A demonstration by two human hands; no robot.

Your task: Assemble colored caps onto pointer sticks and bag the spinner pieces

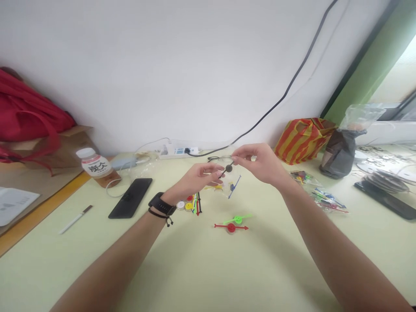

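A black arrow spinner [229, 168] with a round middle is held up above the table, tilted between my hands. My left hand [203, 177] pinches its lower end. The fingertips of my right hand [258, 162] are closed at its upper end, though their exact grip is too small to make out. Just below lie a blue spinner [232, 187] and some yellow pieces, partly hidden. Closer to me, a green spinner [238, 219] lies beside a red spinner [231, 228]. By my left wrist are loose arrows [196, 204], a yellow disc [188, 206] and a white disc [180, 205].
On the left are a black phone [130, 198], a pen [76, 219] and a drink bottle [99, 168]. A power strip [178, 151] sits against the wall. To the right stand a striped bag [303, 139], a dark bag [339, 151] and bagged spinners [329, 200].
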